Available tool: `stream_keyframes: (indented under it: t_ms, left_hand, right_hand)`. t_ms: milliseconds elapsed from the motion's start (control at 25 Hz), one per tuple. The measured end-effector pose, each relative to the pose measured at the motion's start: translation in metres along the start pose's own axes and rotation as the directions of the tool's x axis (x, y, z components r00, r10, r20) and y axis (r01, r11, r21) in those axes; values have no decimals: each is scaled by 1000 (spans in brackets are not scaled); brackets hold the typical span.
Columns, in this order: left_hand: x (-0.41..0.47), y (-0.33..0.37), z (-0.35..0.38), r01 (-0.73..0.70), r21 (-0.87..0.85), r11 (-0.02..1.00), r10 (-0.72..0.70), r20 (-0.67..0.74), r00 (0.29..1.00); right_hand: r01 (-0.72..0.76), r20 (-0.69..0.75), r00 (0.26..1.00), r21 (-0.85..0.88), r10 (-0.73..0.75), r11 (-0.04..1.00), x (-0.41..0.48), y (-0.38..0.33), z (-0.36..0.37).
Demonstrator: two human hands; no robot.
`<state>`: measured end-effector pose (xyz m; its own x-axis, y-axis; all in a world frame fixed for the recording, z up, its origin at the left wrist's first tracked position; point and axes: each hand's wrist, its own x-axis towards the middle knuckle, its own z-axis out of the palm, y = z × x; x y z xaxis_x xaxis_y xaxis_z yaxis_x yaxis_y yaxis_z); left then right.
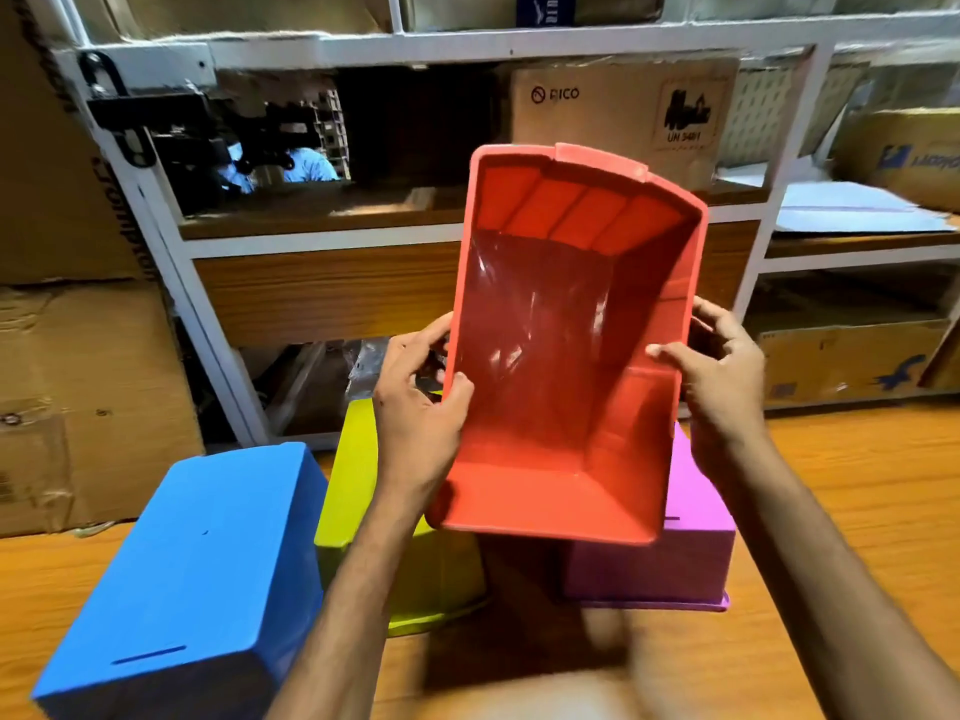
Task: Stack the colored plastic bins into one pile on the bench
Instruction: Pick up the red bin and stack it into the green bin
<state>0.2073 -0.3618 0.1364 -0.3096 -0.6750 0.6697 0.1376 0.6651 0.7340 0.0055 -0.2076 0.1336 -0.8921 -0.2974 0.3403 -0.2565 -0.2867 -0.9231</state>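
Both hands are curled round the side walls of the red bin (561,314). The left hand (415,407) has its thumb hooked over the rim and its fingers behind the wall. The right hand (722,387) pinches the opposite wall the same way, near the cut-down front. The bin is held up in the air above the others, tilted so its open mouth faces the camera. It looks like thin, stiff moulded plastic, light enough for this loose two-sided hold. The glossy inside suggests it could slip, so the rims and side walls are the sensible places to grip. Below it on the wooden worktop (857,485) are three more bins: a blue bin (197,574) and a purple bin (691,558), both bottom-up, and between them a yellow-green bin (348,491), partly hidden by the left forearm. None of them is stacked yet. Behind stand a white shelf rack (311,241) and cardboard boxes (623,111).
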Motion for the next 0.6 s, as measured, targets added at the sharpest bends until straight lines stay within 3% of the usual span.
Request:
stream_keyframes:
  t_ms: [160,320,480,600]
  left_hand:
    - [4,0,-14,103,-79,992,-99,48,994]
    - [9,-13,-30,259,-154,954,-227,196,954]
    - [22,-14,-46,463,-158,872,-360,432,827]
    - [28,-11,-46,659,-244,711,-436,582,686]
  right_hand:
    - [-145,278,952,40,128,989,-33,4,-17]
    - [-114,341,934,5,105,994,-51,-11,-27]
    - [-198,321,930,33,177,980,-58,-46,-30]
    - [-284,291,919,25,265,959,-62,-66,-36]
